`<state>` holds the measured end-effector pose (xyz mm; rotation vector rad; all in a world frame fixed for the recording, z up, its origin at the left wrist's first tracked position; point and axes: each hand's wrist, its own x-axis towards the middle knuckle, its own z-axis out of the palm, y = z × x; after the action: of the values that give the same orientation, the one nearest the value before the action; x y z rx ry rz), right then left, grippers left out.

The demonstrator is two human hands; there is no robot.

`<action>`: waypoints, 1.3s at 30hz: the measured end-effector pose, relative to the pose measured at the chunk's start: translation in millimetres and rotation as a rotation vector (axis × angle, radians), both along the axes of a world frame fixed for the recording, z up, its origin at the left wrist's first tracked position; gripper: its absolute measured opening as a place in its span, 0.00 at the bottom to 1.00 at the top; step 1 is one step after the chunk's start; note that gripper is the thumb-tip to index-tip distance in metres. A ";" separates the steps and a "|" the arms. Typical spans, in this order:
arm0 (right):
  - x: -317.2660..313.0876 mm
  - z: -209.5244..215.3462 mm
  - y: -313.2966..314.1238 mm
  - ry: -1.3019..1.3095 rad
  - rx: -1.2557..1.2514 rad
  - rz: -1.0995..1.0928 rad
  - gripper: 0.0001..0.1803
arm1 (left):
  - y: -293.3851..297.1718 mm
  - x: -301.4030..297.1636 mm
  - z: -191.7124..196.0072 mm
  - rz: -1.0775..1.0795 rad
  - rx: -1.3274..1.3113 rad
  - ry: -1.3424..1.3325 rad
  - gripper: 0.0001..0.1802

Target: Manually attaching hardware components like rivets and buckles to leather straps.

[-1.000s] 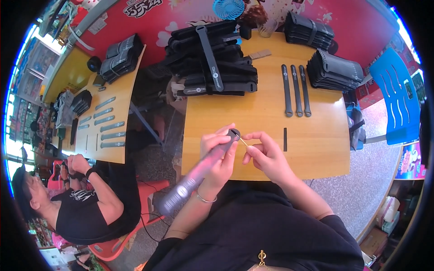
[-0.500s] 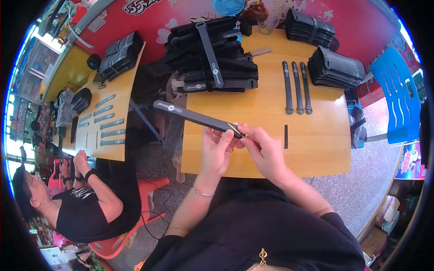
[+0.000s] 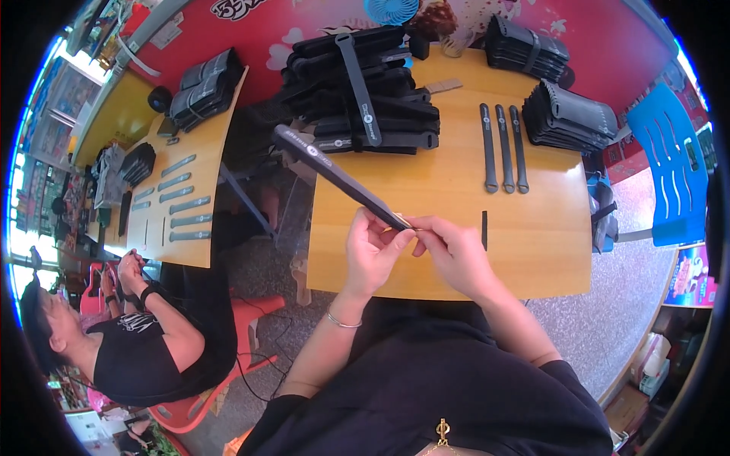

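A long dark grey strap (image 3: 334,173) with white print slants up and left from my hands, over the near part of the wooden table (image 3: 532,251). Its lower end is pinched in my left hand (image 3: 372,251), thumb and fingers closed on it. My right hand (image 3: 456,254) grips the very tip, fingertips touching those of the left. Something small and yellowish shows at that end; I cannot make out what it is. A short black strip (image 3: 484,230) lies on the table just past my right hand.
Three grey straps (image 3: 503,148) lie side by side farther back. Behind them stand stacked dark bundles (image 3: 570,114), and a big pile of black straps (image 3: 365,99) sits at the far left. A blue chair (image 3: 669,167) is at right. A person (image 3: 144,342) sits at another table on the left.
The strap has tilted more steeply, its far end swinging up and turning to show more of its edge. My left fingers have shifted on its lower end; both hands still hold it.
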<state>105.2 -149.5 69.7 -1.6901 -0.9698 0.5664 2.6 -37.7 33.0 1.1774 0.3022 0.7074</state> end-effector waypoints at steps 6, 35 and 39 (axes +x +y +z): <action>19.6 4.9 -7.7 0.261 -0.105 0.102 0.12 | 5.6 4.5 9.1 -0.121 0.043 0.055 0.20; 18.0 -40.3 -21.8 -0.097 0.093 -0.024 0.11 | -32.0 -21.1 7.8 0.238 0.367 0.062 0.16; 9.5 -15.6 -21.8 -0.448 0.096 -0.056 0.09 | -29.1 -16.6 13.2 0.124 0.335 0.069 0.17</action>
<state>114.8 -171.2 54.1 -1.7874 -1.2384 0.0983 -14.1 -66.8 46.2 1.5135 0.3243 0.8489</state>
